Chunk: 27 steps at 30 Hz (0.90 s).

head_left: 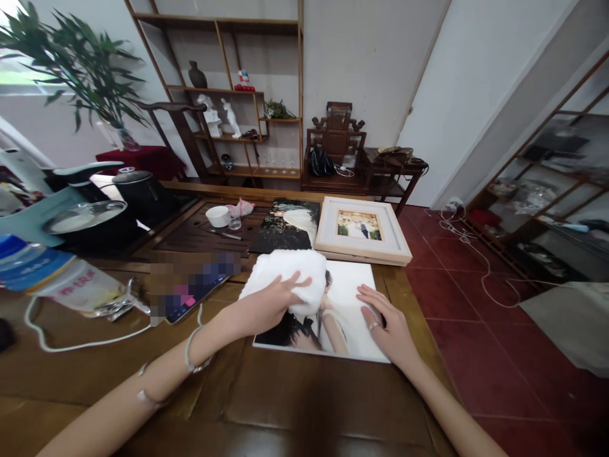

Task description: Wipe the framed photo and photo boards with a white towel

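photo panel (352,317) lies flat on desk (266,393), upper left part under a bunched white towel (271,266). right hand (387,324) on panel's right edge: grip open, fingers extended, nothing held. left hand (278,301) palm-down on towel over panel: grip open, fingers spread, not clenched. phone (178,312) left of panel, partly pixelated; plastic package (90,285) farther left of it. just beyond panel: framed picture (359,225) to the right, dark photo print (280,231) to the left. white cup (217,217) beyond panel, off left. well behind panel: carved wooden chair (339,136), shelf unit (219,20) left of chair.
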{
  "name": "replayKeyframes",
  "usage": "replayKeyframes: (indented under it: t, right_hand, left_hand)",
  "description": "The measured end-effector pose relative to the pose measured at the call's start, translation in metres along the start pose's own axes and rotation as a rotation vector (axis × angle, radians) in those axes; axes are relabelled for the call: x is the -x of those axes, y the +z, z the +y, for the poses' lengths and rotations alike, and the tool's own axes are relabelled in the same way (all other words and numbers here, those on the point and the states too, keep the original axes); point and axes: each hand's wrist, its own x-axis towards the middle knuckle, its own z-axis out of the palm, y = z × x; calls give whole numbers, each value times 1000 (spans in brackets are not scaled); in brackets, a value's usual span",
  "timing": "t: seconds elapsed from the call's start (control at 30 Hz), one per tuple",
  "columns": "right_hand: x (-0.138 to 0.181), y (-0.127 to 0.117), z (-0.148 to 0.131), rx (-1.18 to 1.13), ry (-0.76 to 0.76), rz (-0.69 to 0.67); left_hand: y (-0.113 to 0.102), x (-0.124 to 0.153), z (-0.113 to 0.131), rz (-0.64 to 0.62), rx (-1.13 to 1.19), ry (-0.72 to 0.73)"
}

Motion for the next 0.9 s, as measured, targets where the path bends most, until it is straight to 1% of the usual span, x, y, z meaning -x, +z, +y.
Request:
replayKeyframes:
  t: [0.07, 0.13, 0.23, 0.33, 0.4, 0.47, 0.6, 0.67, 0.73, 0.8, 0.9]
  right_hand:
    - [0, 0, 0, 0, 4, 0]
    - [1, 0, 0, -1, 3, 3]
    - [1, 0, 0, -3, -1, -1]
    - [0, 1, 0, -5, 5, -3]
    - [0, 0, -1, -6, 12, -3]
    - [0, 0, -1, -6, 18, -6]
    - [0, 0, 0, -9, 13, -6]
    - [0, 0, 0, -12, 5, -6]
    - [0, 0, 0, -13, 0, -6]
    - [-1, -1, 0, -13, -2, -7]
    - [-1, -1, -1, -14, -1, -7]
  left_hand:
    - [-2, 15, 19, -101, 5, -2]
    - [1, 34, 37, -152, 13, 37]
    - [10, 58, 56, -158, 12, 132]
    - [17, 65, 61, -136, -17, 167]
    - [16, 57, 59, -122, -6, 153]
    - [12, 40, 54, -118, 8, 128]
    - [1, -8, 38, -66, -46, 81]
    - [-2, -32, 28, -23, -86, 19]
    - [-2, -49, 22, 6, -137, -45]
    - [0, -57, 20, 8, -182, -79]
    - [0, -51, 32, -27, -201, -92]
